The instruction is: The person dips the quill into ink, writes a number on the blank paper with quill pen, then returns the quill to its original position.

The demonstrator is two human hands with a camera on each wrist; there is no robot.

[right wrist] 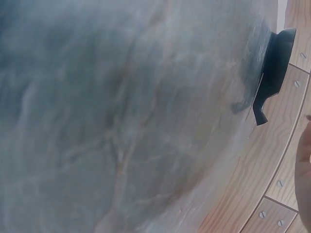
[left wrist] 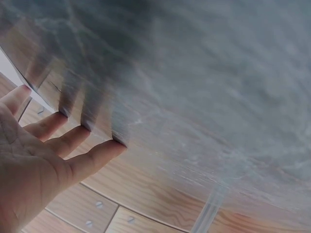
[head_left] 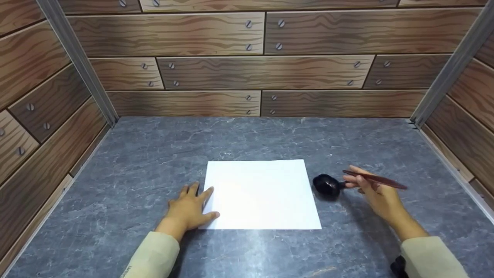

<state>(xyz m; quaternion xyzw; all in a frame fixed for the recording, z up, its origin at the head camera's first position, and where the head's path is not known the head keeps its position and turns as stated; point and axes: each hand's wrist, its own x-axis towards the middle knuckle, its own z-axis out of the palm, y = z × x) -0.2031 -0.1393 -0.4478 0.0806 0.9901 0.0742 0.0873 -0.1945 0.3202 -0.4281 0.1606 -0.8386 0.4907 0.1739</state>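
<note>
A white sheet of paper lies flat on the grey table. My left hand rests at its left edge with fingers spread, thumb and index finger over the paper. In the left wrist view the left hand's fingertips touch the table. My right hand pinches a slim reddish-brown stick, tapered at the ends, between thumb and fingers. Just left of that hand is a small round black dish with a short handle. The right wrist view shows the dish and only an edge of the right hand.
The grey marbled table has wood-patterned panels at the back and both sides. Metal posts stand at the back corners. A small black object shows beside the right sleeve.
</note>
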